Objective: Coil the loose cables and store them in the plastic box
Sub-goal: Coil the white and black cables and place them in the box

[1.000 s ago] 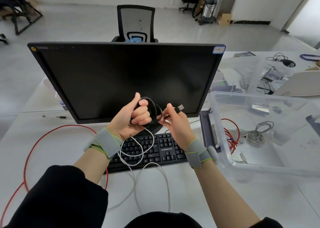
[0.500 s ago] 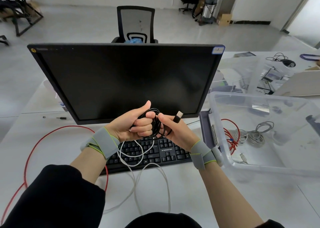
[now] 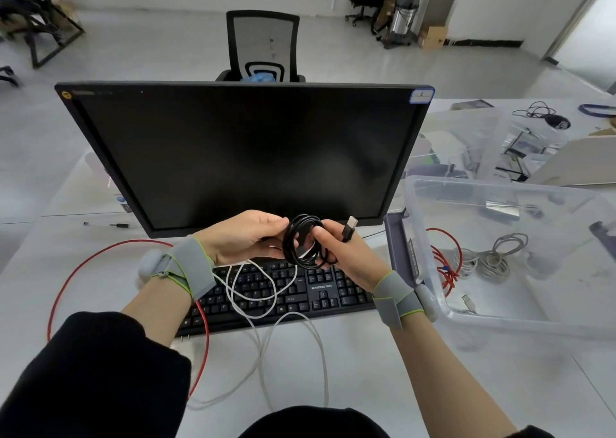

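A white desk (image 3: pixel 383 364) carries everything here. On it stands a dark monitor (image 3: pixel 246 157), and to its right sits the clear box (image 3: pixel 500 324), lid off, with a red cable (image 3: pixel 445 271) and a grey cable (image 3: pixel 493 257) already coiled inside. A black keyboard (image 3: pixel 286 291) lies in front of the monitor, with a loose white cable (image 3: pixel 263 304) looped across its keys and trailing toward the person, and another long red cable (image 3: pixel 66 291) curving over the desk on the left.

Above the keyboard, both hands hold a small black cable (image 3: pixel 301 244) wound into a tight coil. The left hand (image 3: pixel 243 237) has its grip closed on the coil's left side; the right hand (image 3: pixel 346 254) curls round the right side, with the USB plug (image 3: pixel 349 228) sticking up past its fingers.

The cable looks light, soft and springy, so the coil will likely want to unwind if let go. I'd say the safest hold is across all the loops at once, pinched together, with the plug end tucked in before it goes into the box just to the right.
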`<state>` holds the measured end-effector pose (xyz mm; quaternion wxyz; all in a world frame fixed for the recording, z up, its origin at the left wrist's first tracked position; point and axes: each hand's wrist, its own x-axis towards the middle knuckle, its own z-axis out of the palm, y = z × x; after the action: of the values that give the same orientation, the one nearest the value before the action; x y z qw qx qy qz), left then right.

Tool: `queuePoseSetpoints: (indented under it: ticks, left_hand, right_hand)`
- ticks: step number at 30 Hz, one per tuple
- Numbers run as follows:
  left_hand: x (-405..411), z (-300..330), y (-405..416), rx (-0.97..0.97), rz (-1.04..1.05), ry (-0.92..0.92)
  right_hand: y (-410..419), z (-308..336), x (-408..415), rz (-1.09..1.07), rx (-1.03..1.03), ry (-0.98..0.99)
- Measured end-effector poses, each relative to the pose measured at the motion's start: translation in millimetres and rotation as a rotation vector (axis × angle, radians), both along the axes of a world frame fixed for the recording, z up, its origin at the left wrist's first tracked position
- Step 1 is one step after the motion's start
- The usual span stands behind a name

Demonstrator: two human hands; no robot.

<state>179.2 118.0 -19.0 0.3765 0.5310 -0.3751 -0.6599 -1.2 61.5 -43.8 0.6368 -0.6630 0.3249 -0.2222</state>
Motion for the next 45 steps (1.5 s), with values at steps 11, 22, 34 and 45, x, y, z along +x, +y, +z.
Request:
queuePoseSetpoints:
  ticks: [11, 22, 34, 45]
  left_hand:
    - [4, 19, -14, 0.093, -0.023, -0.353]
    - [10, 15, -6, 0.134, -0.033, -0.059]
    - [-12, -5, -4, -0.063, -0.02, -0.091]
    - [14, 3, 1, 0.048, -0.161, 0.163]
  right_hand:
    - [-11, -10, -8, -0.055, -0.356, 0.43]
    - [-14, -12, -10, -0.083, -0.353, 0.351]
    - [-7, 6, 2, -0.014, -0.264, 0.153]
    - [-9, 10, 0, 0.007, -0.276, 0.2]
